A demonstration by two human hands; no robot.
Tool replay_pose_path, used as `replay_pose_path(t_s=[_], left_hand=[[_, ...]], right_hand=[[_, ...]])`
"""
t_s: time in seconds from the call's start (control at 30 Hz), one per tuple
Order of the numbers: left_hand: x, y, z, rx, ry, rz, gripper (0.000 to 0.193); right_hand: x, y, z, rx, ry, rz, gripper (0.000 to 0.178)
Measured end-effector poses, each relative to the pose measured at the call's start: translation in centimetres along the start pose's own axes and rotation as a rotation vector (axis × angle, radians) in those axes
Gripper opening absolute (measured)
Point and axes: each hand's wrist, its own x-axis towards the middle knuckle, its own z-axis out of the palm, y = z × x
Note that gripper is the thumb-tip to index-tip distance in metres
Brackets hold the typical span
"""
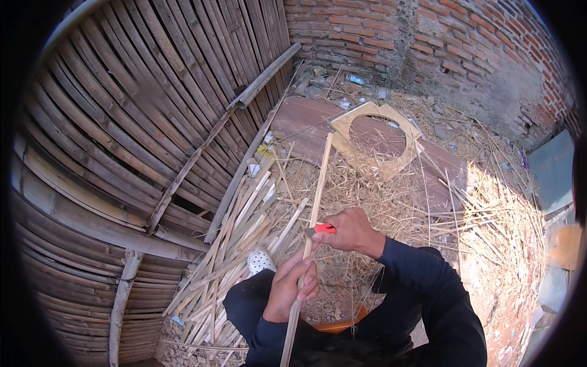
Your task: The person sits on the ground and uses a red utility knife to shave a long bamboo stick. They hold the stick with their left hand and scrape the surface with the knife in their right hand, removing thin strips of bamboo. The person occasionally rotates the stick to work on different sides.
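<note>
Strip: the long pale bamboo strip [312, 202] runs from the lower middle of the view toward 12 o'clock, over the straw.
Left hand: the left hand [292, 287] is wrapped tight around the lower part of the strip.
Right hand: the right hand [351, 231] pinches the small red-handled knife [322, 229] against the strip, just above the left hand.
Risk: the blade may slip along the grain toward the left fingers, because both hands are so near.
Around: the heap of split bamboo pieces [235, 244] lies at 9 o'clock, the flat wooden board with a round hole [374, 137] at 12 o'clock; a splinter may also break off.
</note>
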Motion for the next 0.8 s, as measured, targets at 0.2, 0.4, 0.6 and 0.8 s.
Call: replay_pose_path(t_s=[0.2, 0.4, 0.6, 0.8], left_hand=[[0.1, -1.2, -0.1, 0.234, 0.065, -0.026, 0.045], [-0.4, -0.2, -0.3, 0.185, 0.06, 0.02, 0.044], [-0.5, -1.2, 0.1, 0.089, 0.018, -0.029, 0.043], [-0.6, -0.8, 0.4, 0.076, 0.045, -0.041, 0.043]], right_hand=[[3.1, 4.8, -0.4, -0.061, 0.059, 0.288, 0.067], [0.1, -0.4, 1.1, 0.056, -0.009, -0.035, 0.067], [3.2, 4.3, -0.1, -0.055, 0.169, 0.192, 0.067], [3.2, 3.9, -1.6, -0.027, 0.069, 0.258, 0.07]])
